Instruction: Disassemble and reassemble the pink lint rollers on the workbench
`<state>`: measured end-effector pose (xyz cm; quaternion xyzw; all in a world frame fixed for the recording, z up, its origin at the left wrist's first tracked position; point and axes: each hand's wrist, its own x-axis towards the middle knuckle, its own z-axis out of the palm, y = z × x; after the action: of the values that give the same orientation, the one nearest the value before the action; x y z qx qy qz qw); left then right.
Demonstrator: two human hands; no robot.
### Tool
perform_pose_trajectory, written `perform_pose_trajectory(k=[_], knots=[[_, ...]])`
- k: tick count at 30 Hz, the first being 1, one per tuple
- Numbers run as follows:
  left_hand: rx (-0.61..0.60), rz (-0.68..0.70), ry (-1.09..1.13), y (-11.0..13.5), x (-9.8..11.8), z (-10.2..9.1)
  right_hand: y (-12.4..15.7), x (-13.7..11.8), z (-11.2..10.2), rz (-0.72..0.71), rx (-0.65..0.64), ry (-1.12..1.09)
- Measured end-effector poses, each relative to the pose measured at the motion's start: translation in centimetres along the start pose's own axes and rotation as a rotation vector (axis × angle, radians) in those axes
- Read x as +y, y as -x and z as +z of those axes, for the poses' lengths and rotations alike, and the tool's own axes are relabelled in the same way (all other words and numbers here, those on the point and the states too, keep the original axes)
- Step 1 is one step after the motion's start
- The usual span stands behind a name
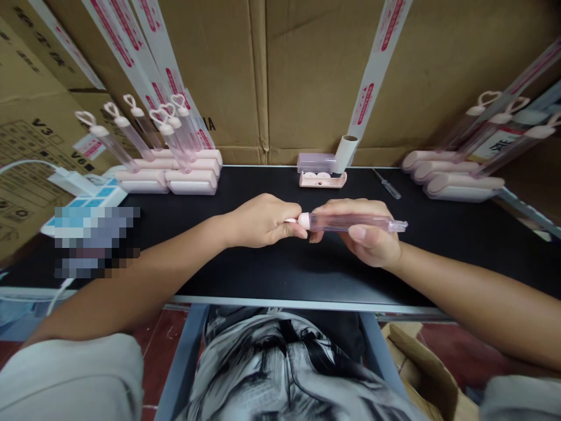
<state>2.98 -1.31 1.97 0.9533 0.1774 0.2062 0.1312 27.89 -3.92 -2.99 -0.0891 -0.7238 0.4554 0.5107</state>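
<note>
My right hand (366,234) is closed round a clear pink tube (355,222), held level above the black table (263,269). A pale pink cap (303,220) sits on the tube's left end. My left hand (263,221) pinches that cap end with its fingers closed. The tube's far tip juts out to the right of my right hand. Both hands meet near the middle of the table.
Several finished tubes with heart-shaped tops stand in pink bases at the back left (175,175) and back right (460,181). A pink tray with a roll (322,178) and a small screwdriver (388,186) lie at the back. Cardboard boxes (307,76) wall the rear. A power strip (87,193) lies left.
</note>
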Motion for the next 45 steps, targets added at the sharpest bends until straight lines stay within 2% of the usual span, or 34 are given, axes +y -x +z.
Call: perform_pose_trajectory(k=[6,9,12,16,19,23,27,29,31,34,37,39,42,45], knots=[[-0.093,-0.010,0.031,0.1,-0.2,0.3,0.4,0.6,-0.2,0.068,-0.031,-0.090],[-0.101,-0.010,0.025,0.3,-0.5,0.8,0.6,0.7,0.0,0.087,-0.013,-0.094],[-0.076,-0.077,-0.051,0.4,-0.9,1.4,0.4,0.7,0.5,0.176,0.093,-0.122],[-0.061,-0.237,-0.264,0.2,-1.0,1.8,-0.3,1.5,1.2,0.367,0.300,-0.320],[-0.096,-0.325,-0.415,-0.2,-0.8,1.6,-0.9,2.4,1.2,0.469,0.365,-0.406],[-0.087,-0.400,-0.431,-0.5,-0.7,1.1,-1.4,2.9,1.4,0.609,0.343,-0.361],[-0.123,-0.392,-0.263,-0.4,-1.4,1.0,-1.7,2.8,1.7,0.749,0.236,-0.267],[-0.148,-0.389,-0.184,-0.2,-2.0,0.9,-1.9,2.8,1.1,0.784,0.212,-0.208],[-0.158,-0.399,-0.148,-0.1,-2.6,0.7,-2.3,2.9,-0.3,0.751,0.242,-0.107],[-0.194,-0.444,-0.163,-0.1,-3.1,0.5,-3.0,3.2,-3.3,0.575,0.378,0.127],[-0.261,-0.438,-0.216,-0.1,-3.2,0.6,-3.6,3.5,-6.5,0.403,0.538,0.497],[-0.280,-0.414,-0.249,-0.1,-3.2,0.8,-3.7,3.8,-8.4,0.271,0.590,0.804],[-0.288,-0.408,-0.254,-0.1,-3.2,1.0,-3.6,4.6,-10.8,0.175,0.576,1.074],[-0.299,-0.425,-0.244,-0.1,-3.2,0.9,-3.5,5.6,-12.4,0.182,0.494,1.134]])
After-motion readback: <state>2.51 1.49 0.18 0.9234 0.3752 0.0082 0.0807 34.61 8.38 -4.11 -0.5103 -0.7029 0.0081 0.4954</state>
